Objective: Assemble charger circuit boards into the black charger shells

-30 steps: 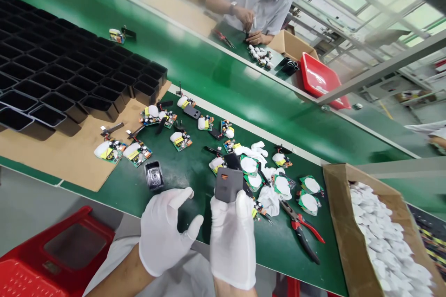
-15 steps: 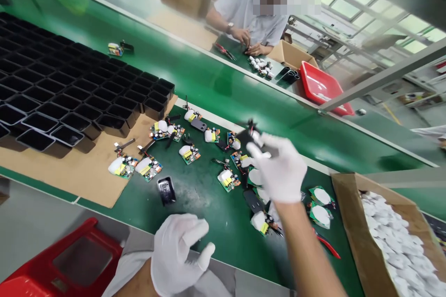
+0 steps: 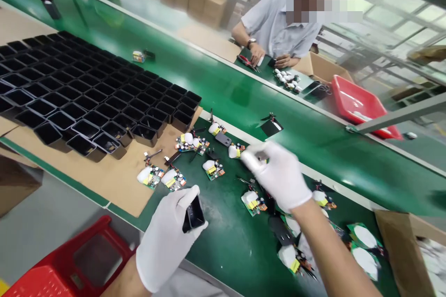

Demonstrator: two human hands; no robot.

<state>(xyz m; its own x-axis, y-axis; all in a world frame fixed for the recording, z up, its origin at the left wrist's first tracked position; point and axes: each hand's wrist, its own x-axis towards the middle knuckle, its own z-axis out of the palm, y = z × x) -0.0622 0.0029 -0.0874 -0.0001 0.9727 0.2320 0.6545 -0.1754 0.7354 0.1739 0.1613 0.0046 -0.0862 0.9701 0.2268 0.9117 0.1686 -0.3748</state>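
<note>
My left hand (image 3: 167,241), in a white glove, is closed round a small black housing (image 3: 194,213) just above the near edge of the green bench (image 3: 226,241). My right hand (image 3: 278,174), also gloved, reaches out over the loose circuit boards (image 3: 212,169), its fingertips close to a board with a white part (image 3: 235,151). Its fingers are curled and smeared, so I cannot see whether they hold anything. A black piece with metal prongs (image 3: 272,126) lies on the conveyor belt (image 3: 216,83) just beyond that hand.
A black tray of open cells (image 3: 87,97) sits on a cardboard sheet (image 3: 114,176) to the left. A cardboard box (image 3: 400,241) stands at the right, a red stool (image 3: 69,260) below. Across the belt a person (image 3: 275,28) works beside a red tray (image 3: 355,102).
My left hand has picked the black housing up off the bench. My right hand has let the pronged black piece go onto the conveyor and drawn back over the boards. The view has shifted left.
</note>
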